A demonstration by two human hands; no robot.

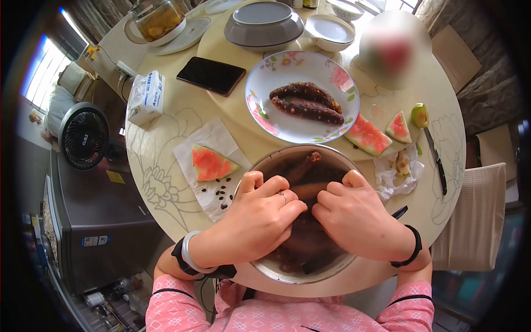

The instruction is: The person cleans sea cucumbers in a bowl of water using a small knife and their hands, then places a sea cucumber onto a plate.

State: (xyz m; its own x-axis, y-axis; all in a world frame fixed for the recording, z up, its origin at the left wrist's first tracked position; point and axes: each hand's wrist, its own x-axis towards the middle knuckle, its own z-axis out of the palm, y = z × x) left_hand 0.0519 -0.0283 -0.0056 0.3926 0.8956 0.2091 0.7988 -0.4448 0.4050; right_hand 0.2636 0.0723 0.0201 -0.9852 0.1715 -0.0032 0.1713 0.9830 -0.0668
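Both of my hands are over a round metal pot of dark liquid [298,278] at the table's near edge. My left hand [257,213] has its fingers curled in at the pot's left side, with a ring on one finger. Close beside it, my right hand [357,216] is curled in the same way over the pot's right side. What the fingertips hold, if anything, is hidden. Dark, long pieces [304,169] lie in the liquid. Beyond the pot, a floral plate [260,88] carries two dark, bumpy sea cucumbers [310,105].
Left are a watermelon slice [213,163] on tissue with seeds, a tissue box [146,99] and a phone [211,75]. Right are watermelon pieces [369,135], a green fruit [420,115], crumpled tissue [398,177] and a knife [437,160]. Stacked dishes [264,27] and a teapot [157,19] stand behind.
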